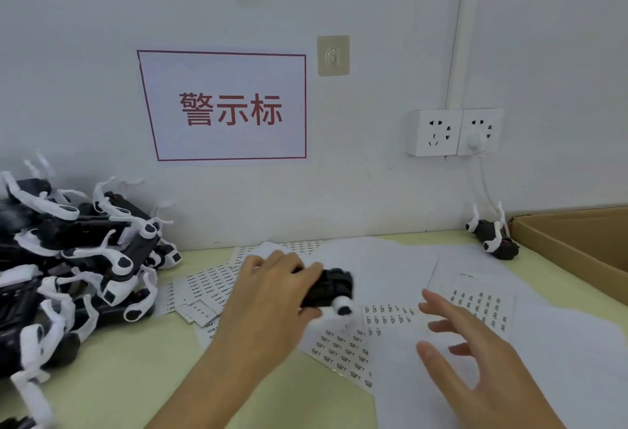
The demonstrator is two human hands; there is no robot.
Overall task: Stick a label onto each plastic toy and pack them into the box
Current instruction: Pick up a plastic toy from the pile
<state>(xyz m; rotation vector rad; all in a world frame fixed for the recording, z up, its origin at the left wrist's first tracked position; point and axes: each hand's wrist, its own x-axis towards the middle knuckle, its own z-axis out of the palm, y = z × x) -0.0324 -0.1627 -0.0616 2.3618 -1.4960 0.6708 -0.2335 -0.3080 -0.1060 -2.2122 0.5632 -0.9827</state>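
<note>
The right hand (475, 343) is open, with spread fingers over the label sheet (475, 303). It should peel one label slowly. At its ten o'clock, the left hand (268, 296) grips a black toy (328, 287); hold it steady. The box (577, 245) waits at two o'clock.

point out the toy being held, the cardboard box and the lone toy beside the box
held toy (328, 287): head view, on its black body just past the left hand's fingers
cardboard box (564, 245): head view, on its near brown wall
lone toy (492, 236): head view, on its black body
</note>
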